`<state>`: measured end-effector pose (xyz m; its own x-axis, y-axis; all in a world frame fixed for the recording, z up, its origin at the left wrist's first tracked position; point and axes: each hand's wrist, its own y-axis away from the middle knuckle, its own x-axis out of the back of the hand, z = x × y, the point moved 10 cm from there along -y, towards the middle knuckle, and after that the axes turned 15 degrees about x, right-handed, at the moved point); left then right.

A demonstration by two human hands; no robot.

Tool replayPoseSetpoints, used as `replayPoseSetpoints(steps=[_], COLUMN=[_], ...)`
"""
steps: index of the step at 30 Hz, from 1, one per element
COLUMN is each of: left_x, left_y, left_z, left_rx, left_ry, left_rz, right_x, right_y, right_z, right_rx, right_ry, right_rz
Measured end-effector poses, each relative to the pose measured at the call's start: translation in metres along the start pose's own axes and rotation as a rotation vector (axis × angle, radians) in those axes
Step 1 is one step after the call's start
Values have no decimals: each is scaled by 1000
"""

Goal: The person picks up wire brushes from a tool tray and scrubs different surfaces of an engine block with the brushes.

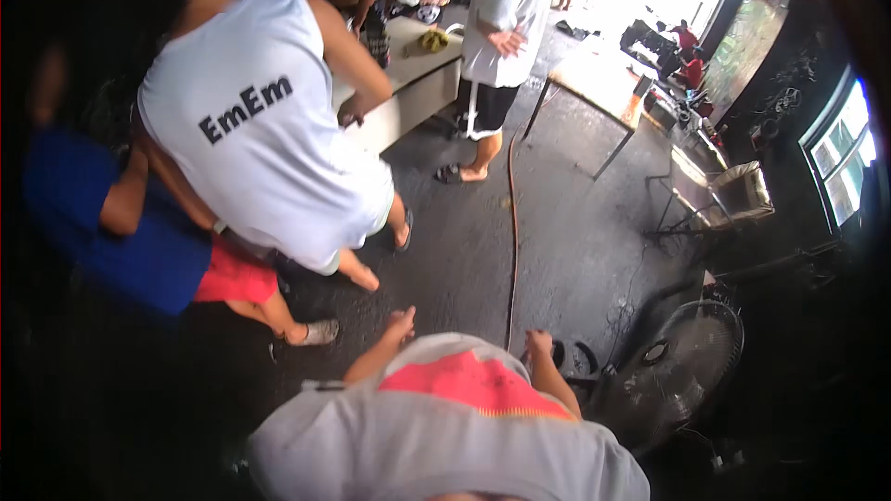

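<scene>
Below the camera is my own body in a grey shirt with a pink print. My left hand (402,325) is raised in front of my chest on the left, its fingers curled in and nothing seen in them. On the right, my right hand (538,343) is also loosely closed, with no object visible in it. The two hands are well apart. A long thin reddish hose (513,250) runs along the dark floor between them. Dark slippers (580,357) lie just beyond my right hand.
A person in a white sleeveless shirt (251,121) and one in blue (139,241) are at the left. Another person (506,14) stands by a white table (408,70). To the right are a standing fan (673,362), a chair (715,195) and a second table (594,83).
</scene>
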<state>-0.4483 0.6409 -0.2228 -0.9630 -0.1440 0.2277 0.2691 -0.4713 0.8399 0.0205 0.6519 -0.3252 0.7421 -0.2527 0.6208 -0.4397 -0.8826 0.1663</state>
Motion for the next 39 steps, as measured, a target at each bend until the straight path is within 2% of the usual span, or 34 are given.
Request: replayPoseSetpoints(steps=[2,3,4,5,6,9,11,12,13,15,17,19,20,22,23,26,27,29,31,34,39], left_x=[-16,-24,-39,-47,-43,-35,-26,-17,-14,-19,-23,-25,-23,-22,-16,-6,-5,-7,-6,-6,1], left_y=[3,-2,-4,-4,3,25,9,24,20,-7,-5,2,8,18,18,21,22,16,12,29,48], left_z=[14,24,27,25,33,53,58,70,66,57,42,43,41,52,53,75,79,87,86,76,88], left_rx=[-57,-85,-66,-21,-28,-88,-149,-213,-130,-56,-58,-64,-88,-130,-110,-119,-129,-162,-191,-181,-280], left_ry=[-38,-95,-260,-432,-435,-478,-220,-259,-106,-105,-134,-151,-198,-241,-169,-43,12,25,49,-47,-132], left_rz=[-2,-4,-21,-38,-39,-49,-77,-44,-5,-4,-25,-40,-51,-63,-43,-27,-31,-36,-37,-43,-80], right_x=[9,-34,-45,-28,-5,-17,-39,-20,7,10,5,-1,-4,20,26,36,28,31,32,43,43], right_y=[17,-11,-27,3,39,35,12,27,49,27,15,-20,-16,-11,-4,26,25,20,18,3,16], right_z=[-72,-6,27,-14,-68,-35,9,-29,-87,-95,-78,-73,-71,-126,-139,-201,-192,-185,-170,-132,-148], right_rx=[-77,-116,-58,-115,-169,-241,-154,-155,-156,-111,-84,78,70,82,86,67,66,278,295,268,260], right_ry=[-211,-287,-185,-180,-171,-80,-176,-201,-226,-195,-151,-81,-82,-311,-312,-346,-350,-6,15,-100,-140], right_rz=[-168,-193,-24,-111,-201,-353,-295,-285,-275,-200,-152,-96,-102,2,6,-133,-126,-48,-26,156,164])
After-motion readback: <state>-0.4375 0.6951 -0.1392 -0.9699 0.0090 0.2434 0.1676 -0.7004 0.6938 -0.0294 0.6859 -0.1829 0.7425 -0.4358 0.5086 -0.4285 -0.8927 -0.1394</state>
